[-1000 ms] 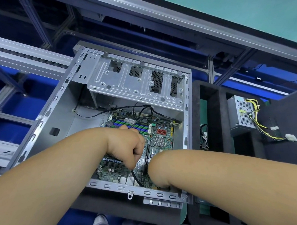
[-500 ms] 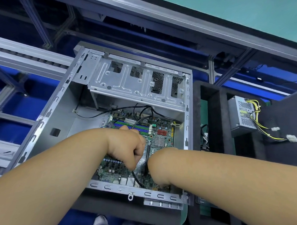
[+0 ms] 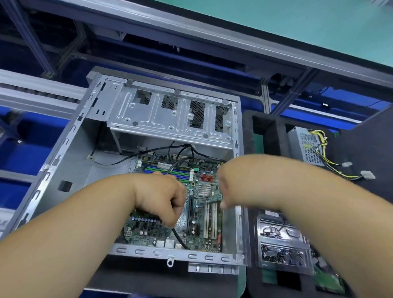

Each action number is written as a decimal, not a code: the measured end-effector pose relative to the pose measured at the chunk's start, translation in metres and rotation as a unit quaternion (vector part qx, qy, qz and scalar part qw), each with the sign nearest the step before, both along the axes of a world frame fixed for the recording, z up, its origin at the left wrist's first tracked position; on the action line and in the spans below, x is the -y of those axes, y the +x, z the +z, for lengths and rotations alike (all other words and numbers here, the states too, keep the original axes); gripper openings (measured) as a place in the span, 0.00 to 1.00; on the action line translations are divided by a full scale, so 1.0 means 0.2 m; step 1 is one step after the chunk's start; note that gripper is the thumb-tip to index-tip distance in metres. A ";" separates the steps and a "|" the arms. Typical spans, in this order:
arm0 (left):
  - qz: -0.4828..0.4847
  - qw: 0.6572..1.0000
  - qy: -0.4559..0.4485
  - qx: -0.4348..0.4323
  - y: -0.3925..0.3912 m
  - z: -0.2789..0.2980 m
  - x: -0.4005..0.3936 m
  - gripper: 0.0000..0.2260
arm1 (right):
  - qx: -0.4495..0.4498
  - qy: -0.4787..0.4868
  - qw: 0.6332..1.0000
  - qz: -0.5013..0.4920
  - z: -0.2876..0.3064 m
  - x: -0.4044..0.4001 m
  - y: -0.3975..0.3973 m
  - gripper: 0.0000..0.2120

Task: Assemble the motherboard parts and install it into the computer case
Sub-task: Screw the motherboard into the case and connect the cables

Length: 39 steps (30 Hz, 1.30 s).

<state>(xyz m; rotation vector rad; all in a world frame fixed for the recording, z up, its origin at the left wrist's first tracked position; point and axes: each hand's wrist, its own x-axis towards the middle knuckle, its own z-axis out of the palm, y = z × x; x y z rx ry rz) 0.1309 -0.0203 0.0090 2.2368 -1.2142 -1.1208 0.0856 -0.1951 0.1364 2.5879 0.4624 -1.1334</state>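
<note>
The motherboard (image 3: 188, 207) already lies flat inside the open computer case (image 3: 62, 156), down at the near right of the steel floor, below the stamped drive cage (image 3: 170, 118). The left hand (image 3: 161, 199) is curled into a fist over the board's middle, gripping a black cable (image 3: 179, 238) that runs out from under it toward the case's near rail. The right hand (image 3: 230, 184) is blurred, hanging above the board's right edge; I cannot tell whether its fingers are closed on anything.

That board looks stiff but fragile: thin green laminate studded with capacitors, a finned grey heatsink (image 3: 204, 189), blue and green memory slots (image 3: 167, 170) and long white expansion slots (image 3: 210, 221). I would hold it only by its bare edges. The cable is soft and springy, best pinched close to its plug. The case is bare sheet metal, with folded rims that could be sharp. On the right, dark foam trays (image 3: 268, 129) hold a power supply (image 3: 308, 144) with yellow leads.
</note>
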 end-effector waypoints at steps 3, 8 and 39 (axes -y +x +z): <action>0.005 0.999 -0.035 0.004 -0.01 0.03 0.00 0.01 | 0.079 0.108 0.968 -0.210 0.08 0.21 -0.01 0.13; 0.013 0.997 -0.064 0.052 -0.02 0.07 0.01 0.01 | 0.202 0.156 0.878 -0.406 -0.13 0.47 -0.13 0.09; 0.427 0.884 -0.190 0.004 -0.29 0.27 -0.07 0.12 | 0.123 0.318 0.829 -0.443 -0.56 0.60 -0.08 0.10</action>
